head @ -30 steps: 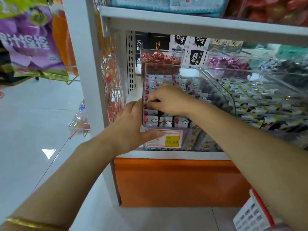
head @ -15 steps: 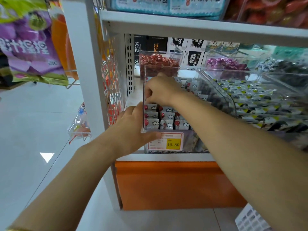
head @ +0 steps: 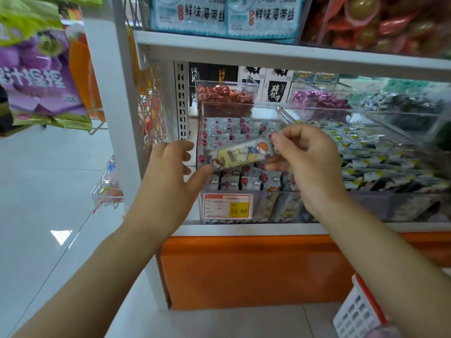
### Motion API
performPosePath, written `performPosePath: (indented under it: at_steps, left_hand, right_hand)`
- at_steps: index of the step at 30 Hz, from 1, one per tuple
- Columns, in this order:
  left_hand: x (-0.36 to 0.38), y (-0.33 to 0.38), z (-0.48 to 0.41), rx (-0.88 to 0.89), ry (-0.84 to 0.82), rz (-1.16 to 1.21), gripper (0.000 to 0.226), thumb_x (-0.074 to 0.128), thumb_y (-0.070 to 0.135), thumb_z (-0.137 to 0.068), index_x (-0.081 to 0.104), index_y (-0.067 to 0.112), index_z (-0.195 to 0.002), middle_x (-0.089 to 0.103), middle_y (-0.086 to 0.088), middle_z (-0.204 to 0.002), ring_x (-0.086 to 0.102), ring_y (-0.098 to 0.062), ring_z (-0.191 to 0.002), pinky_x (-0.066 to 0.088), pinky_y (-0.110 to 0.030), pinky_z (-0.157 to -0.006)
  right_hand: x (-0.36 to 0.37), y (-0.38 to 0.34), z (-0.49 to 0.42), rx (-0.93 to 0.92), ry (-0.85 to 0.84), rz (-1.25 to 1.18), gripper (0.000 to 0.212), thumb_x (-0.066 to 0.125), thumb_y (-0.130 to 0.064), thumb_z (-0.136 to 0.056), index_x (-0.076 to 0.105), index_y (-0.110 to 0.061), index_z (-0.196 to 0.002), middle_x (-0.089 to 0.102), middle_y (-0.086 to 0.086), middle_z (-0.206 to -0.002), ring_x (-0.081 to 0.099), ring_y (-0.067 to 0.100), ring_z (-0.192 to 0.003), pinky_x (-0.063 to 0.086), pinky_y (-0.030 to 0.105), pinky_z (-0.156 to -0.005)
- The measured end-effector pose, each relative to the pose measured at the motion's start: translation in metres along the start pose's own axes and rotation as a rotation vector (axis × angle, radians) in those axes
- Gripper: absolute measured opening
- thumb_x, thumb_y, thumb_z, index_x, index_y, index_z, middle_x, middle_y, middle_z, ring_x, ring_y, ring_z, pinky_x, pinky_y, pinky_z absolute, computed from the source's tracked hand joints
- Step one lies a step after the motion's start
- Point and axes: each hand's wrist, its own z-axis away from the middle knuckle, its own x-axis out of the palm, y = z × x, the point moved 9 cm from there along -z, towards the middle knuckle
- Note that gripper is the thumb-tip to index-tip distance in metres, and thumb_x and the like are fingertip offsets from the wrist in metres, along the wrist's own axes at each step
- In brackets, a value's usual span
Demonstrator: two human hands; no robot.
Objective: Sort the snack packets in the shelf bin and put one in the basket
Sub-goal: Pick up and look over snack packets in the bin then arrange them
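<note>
A clear shelf bin [head: 271, 109] holds rows of small white snack packets [head: 229, 132] with red dots. My right hand [head: 305, 159] pinches one long snack packet [head: 240, 154], yellow and white, by its right end in front of the bin. The packet is blurred and lies roughly level. My left hand [head: 170, 181] hovers just left of the bin's front corner, fingers spread and relaxed; its thumb reaches the packet's left end. A white basket [head: 356, 311] with a red rim shows at the bottom right, under my right forearm.
A yellow price tag [head: 228, 209] marked 15.80 sits on the bin's front. More clear bins with dark packets [head: 380, 152] stand to the right. Red candies [head: 224, 96] fill a bin behind. A white shelf post [head: 105, 98] stands left; purple bags [head: 36, 76] hang beyond it.
My right hand has come out of the bin toward me with one packet pinched. My left hand has let go of the bin's front corner and opened beside it.
</note>
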Motion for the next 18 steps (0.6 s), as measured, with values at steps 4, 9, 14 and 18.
performPosePath:
  at_steps: [4, 9, 14, 18]
  left_hand:
    - [0.013, -0.003, 0.007, -0.132, -0.116, 0.245, 0.024, 0.054, 0.028, -0.091, 0.061, 0.017, -0.111, 0.062, 0.009, -0.077, 0.057, 0.005, -0.061, 0.04, -0.007, -0.046]
    - [0.022, -0.016, 0.016, -0.316, -0.166, 0.559, 0.015, 0.054, 0.022, -0.091, 0.064, 0.016, -0.099, 0.068, 0.0, -0.082, 0.064, -0.003, -0.068, 0.05, -0.014, -0.055]
    - [0.036, -0.025, 0.024, -0.561, -0.225, 1.026, 0.009, 0.057, 0.019, -0.086, 0.063, 0.013, -0.085, 0.069, 0.001, -0.071, 0.063, -0.004, -0.061, 0.051, -0.015, -0.053]
    - [0.041, -0.028, 0.026, -0.686, -0.222, 1.25, 0.017, 0.056, 0.016, -0.086, 0.067, 0.012, -0.074, 0.068, -0.002, -0.066, 0.061, -0.005, -0.055, 0.053, -0.016, -0.054]
  right_hand:
    - [-0.001, 0.03, 0.024, 0.284, -0.038, -0.3, 0.009, 0.056, -0.007, -0.09, 0.061, -0.007, -0.083, 0.07, 0.0, -0.067, 0.065, 0.012, -0.055, 0.054, 0.021, -0.053]
    - [0.003, 0.046, 0.038, 0.456, -0.093, -0.497, 0.008, 0.059, -0.001, -0.081, 0.065, -0.006, -0.083, 0.072, 0.004, -0.071, 0.068, 0.014, -0.061, 0.055, 0.022, -0.056]
    - [0.011, 0.049, 0.045, 0.548, -0.156, -0.599, 0.032, 0.062, 0.002, -0.06, 0.064, -0.002, -0.092, 0.073, 0.006, -0.074, 0.071, 0.016, -0.066, 0.055, 0.02, -0.056]
    - [0.012, 0.051, 0.045, 0.569, -0.125, -0.634, 0.025, 0.059, 0.009, -0.072, 0.063, -0.006, -0.092, 0.072, 0.005, -0.07, 0.07, 0.015, -0.064, 0.054, 0.019, -0.052]
